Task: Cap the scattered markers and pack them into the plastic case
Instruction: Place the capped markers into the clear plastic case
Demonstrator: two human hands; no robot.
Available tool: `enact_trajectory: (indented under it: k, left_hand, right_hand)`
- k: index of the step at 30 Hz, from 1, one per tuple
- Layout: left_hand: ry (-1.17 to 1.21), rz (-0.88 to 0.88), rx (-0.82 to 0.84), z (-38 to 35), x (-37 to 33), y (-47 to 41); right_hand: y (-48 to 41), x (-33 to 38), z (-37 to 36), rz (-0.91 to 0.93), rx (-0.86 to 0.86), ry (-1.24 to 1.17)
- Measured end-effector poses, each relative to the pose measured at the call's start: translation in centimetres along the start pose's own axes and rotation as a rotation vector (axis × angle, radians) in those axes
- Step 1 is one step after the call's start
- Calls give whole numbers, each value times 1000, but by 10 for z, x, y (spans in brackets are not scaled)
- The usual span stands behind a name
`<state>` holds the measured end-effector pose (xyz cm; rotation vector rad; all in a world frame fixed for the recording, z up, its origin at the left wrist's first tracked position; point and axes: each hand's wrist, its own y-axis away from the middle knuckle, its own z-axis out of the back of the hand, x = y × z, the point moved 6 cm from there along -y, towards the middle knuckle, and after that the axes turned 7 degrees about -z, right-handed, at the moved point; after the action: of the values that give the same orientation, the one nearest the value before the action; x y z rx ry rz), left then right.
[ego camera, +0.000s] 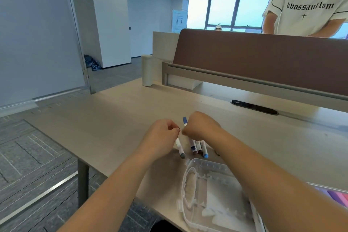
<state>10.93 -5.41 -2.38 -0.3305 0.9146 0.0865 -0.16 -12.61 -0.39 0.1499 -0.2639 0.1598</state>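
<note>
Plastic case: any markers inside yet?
None visible in the plastic case, only its clear moulded ridges. The right forearm covers its right edge, so that part can't be checked.

Head view; faces forward-down; close over desk (pixel 116 111)

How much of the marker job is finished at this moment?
Done: three markers on the table by the right hand show caps. In hand: the left hand holds a grey-capped marker, the right a blue-capped marker. Left: the open case shows no marker inside, so all packing remains.
</note>
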Motion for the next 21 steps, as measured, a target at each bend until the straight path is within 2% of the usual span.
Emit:
enact_trajectory:
  k: [6, 9, 16, 21]
  left_hand:
    - [-65, -106, 61, -25, -38, 28]
    - [-101, -172, 180, -49, -56, 48]
    - [-211, -268, 440, -84, -84, 87]
    - [-466, -332, 520, -96, -82, 97]
  right_hand:
    - [67, -43, 22, -33, 168, -98]
    - [100, -73, 23, -81, 254, -130]
    - [144, -113, 16, -123, 328, -121]
    - [153, -122, 6, -105, 357, -130]
